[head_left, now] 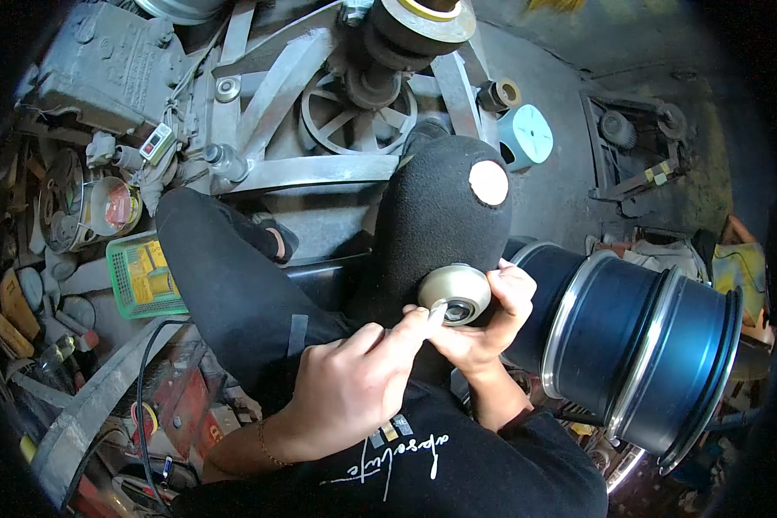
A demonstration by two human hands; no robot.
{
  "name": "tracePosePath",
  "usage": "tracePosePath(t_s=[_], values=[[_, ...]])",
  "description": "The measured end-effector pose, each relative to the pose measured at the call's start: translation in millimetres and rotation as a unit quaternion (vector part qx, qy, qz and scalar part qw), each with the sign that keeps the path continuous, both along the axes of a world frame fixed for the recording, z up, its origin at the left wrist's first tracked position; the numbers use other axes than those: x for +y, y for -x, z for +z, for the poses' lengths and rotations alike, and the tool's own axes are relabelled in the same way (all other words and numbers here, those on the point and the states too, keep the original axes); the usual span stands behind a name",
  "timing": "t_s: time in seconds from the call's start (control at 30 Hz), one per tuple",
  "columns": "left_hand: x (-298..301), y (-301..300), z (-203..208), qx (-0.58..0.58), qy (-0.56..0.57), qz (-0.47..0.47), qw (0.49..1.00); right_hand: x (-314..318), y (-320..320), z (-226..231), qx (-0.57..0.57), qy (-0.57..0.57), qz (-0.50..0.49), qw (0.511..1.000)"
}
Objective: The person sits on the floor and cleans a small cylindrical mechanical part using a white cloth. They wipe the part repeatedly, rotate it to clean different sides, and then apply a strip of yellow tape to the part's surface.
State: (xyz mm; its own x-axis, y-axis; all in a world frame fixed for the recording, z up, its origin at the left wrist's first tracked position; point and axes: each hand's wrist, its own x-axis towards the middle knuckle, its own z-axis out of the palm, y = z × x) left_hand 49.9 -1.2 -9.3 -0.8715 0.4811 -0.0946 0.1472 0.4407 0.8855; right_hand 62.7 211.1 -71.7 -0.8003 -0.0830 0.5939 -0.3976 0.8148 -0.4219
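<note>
A round, pale metal part (451, 282) with a dark hollow centre rests against my trouser leg, just in front of my knee. My right hand (492, 319) grips it from the right and below, with fingers curled round its edge. My left hand (354, 388) is closed in a pinch on a small pale piece (438, 316), whose kind I cannot make out. That piece touches the part beside its hollow. My left fingers cover most of it. A round white patch (489, 183) shows on the black cloth over my knee.
Dark blue wheel rims (596, 324) with shiny edges lie close on my right. Ahead stands a metal frame (319, 175) with a spoked wheel (328, 134). A green basket (138, 302) sits left of my leg. Beyond the frame is a light blue drum (527, 134). A black cable (142, 388) loops at left.
</note>
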Motion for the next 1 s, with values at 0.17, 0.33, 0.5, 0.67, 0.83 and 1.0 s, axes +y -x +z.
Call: tracePosePath(t_s=[0.17,0.33,0.5,0.67,0.83,1.0], values=[[10,-14,-19,-0.035,-0.112,0.056,0.992,-10,1,1,0.005,0.014,-0.02,1.0],[23,-33,-43,-0.011,-0.278,0.107,0.955,-13,-3,0,-0.003,0.026,-0.066,0.997],[2,-19,-30,-0.233,-0.378,0.131,0.887,-7,4,15,-0.027,0.076,-0.079,0.994],[-1,7,-28,-0.306,-0.428,0.152,0.837,-7,34,31,-0.043,0.034,-0.077,0.996],[-2,11,-26,-0.345,-0.446,0.131,0.815,-5,31,31,-0.064,0.038,-0.068,0.995],[-6,10,-26,-0.354,-0.448,0.105,0.814,3,16,21,0.023,0.193,-0.059,0.979]])
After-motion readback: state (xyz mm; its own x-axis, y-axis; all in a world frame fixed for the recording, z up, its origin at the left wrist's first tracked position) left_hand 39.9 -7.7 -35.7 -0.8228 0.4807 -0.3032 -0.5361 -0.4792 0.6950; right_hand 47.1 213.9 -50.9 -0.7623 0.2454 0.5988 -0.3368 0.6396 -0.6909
